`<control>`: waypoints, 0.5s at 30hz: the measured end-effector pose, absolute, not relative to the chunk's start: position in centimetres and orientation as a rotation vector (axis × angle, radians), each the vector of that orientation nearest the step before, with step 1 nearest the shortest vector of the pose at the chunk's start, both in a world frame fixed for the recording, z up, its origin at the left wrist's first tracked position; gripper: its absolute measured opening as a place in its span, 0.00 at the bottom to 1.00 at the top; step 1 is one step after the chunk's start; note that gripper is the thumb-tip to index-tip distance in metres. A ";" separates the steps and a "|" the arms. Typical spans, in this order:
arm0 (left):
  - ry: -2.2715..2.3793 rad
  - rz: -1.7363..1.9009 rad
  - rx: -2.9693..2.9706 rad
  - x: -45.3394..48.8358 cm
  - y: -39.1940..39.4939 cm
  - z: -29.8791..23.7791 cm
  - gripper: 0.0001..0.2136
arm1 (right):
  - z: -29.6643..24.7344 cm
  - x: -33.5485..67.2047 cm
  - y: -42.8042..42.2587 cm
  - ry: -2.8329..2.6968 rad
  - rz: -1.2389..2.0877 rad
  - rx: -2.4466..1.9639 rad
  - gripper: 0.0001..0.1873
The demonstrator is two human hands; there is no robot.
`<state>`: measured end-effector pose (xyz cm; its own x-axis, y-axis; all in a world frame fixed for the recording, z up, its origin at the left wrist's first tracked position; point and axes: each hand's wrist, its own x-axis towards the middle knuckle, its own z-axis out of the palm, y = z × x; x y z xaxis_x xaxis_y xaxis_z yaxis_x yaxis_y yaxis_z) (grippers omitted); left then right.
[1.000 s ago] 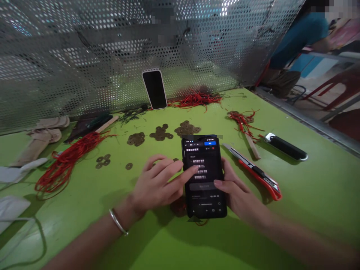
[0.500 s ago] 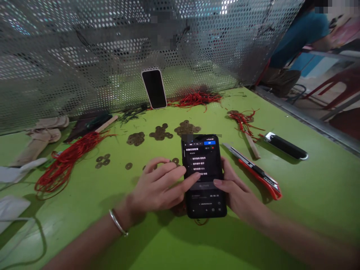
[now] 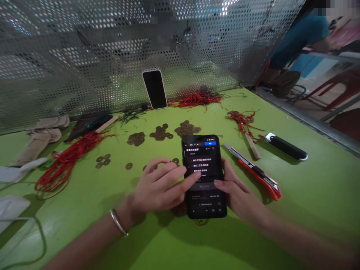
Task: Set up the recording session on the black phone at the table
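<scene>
A black smartphone (image 3: 204, 195) with a lit list on its screen is held upright above the green table. My right hand (image 3: 236, 189) grips its right side, the thumb resting on the front edge and the fingers behind. With the index finger stretched out, my left hand (image 3: 160, 185) touches the screen; its other fingers are loosely bent and hold nothing. Beyond the phone lie piles of round coins with holes (image 3: 160, 132), some partly hidden by my left hand. To the right rests a red utility knife (image 3: 257, 172) with its blade out.
A second phone (image 3: 155, 90) leans on the perforated metal screen (image 3: 112, 56). Red cord bundles lie left (image 3: 70, 161) and at the back (image 3: 197, 99). Right are a tied coin string (image 3: 243, 120) and a black-silver case-like object (image 3: 285, 147). Another person (image 3: 300, 37) sits beyond the table.
The list on the phone screen has scrolled and shows different lines. My hands and the phone have hardly moved.
</scene>
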<state>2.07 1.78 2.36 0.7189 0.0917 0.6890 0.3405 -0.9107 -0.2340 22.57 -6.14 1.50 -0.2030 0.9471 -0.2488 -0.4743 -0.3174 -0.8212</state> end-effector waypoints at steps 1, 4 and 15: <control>-0.350 -1.011 -2.573 2.1 1.8 2.3 0.14 | 1.5 22.5 -6.1 -0.745 1.716 -0.938 0.27; -0.363 -1.014 -2.574 2.1 1.9 2.1 0.14 | 1.4 22.5 -6.0 -0.766 1.710 -0.929 0.25; -0.295 -1.082 -2.590 2.1 1.8 1.8 0.13 | 1.5 22.6 -6.1 -0.750 1.727 -0.910 0.27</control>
